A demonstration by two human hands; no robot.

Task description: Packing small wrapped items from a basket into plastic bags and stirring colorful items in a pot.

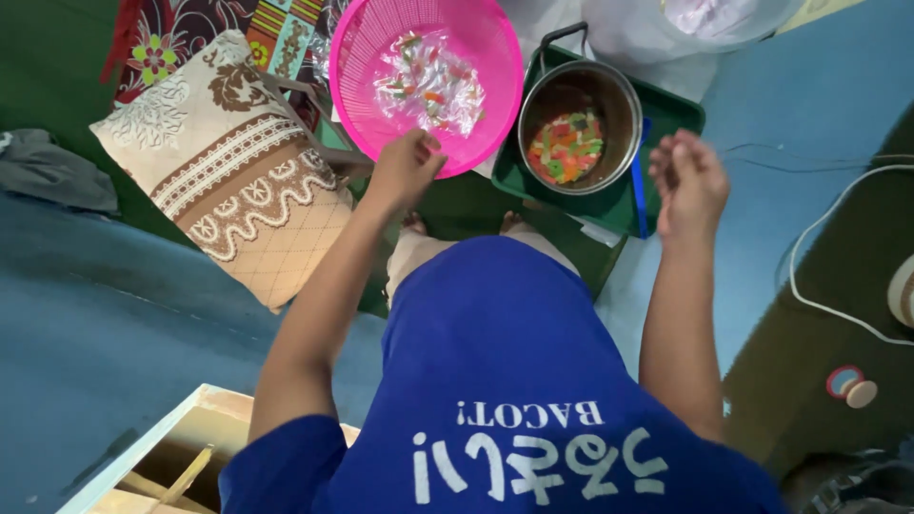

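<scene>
My left hand (pixel 407 167) grips the near rim of a round pink plastic strainer basket (pixel 357 52) that holds small coloured pieces in clear wrappers. My right hand (pixel 687 181) hovers in the air, fingers loosely curled with nothing in it, just right of a steel pot (pixel 624 100). The pot contains several red, green and orange pieces and stands on a dark green tray (pixel 676 109). My blue shirt fills the lower middle of the view.
A beige patterned cushion (pixel 233 171) lies left on the blue floor. A clear plastic bag (pixel 666 29) sits behind the pot. A white cable (pixel 809 257) runs at the right. A wooden crate edge (pixel 171 447) shows bottom left.
</scene>
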